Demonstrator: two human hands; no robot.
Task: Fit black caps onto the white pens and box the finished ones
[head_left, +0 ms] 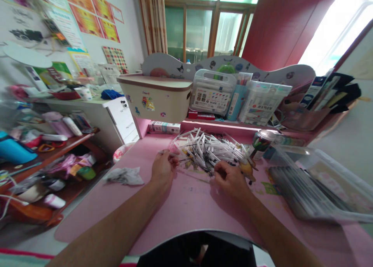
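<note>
On a pink desk [186, 205], both hands worked a heap of slim white plastic pens [208, 148]. The left hand [163, 168] pinched one pen at the heap's left edge; the right hand [230, 177] gripped another nearer. Lifting singly would avoid tangles.

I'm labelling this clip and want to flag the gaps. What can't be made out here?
Head view:
- Left hand: its fingers curl over whatever it pinches at the pen pile, so the grip is hidden.
- Right hand: fingertips buried among the pens.
- Clear plastic case: motion blur smears its contents.
- Marker box labels: too small to read.
</note>
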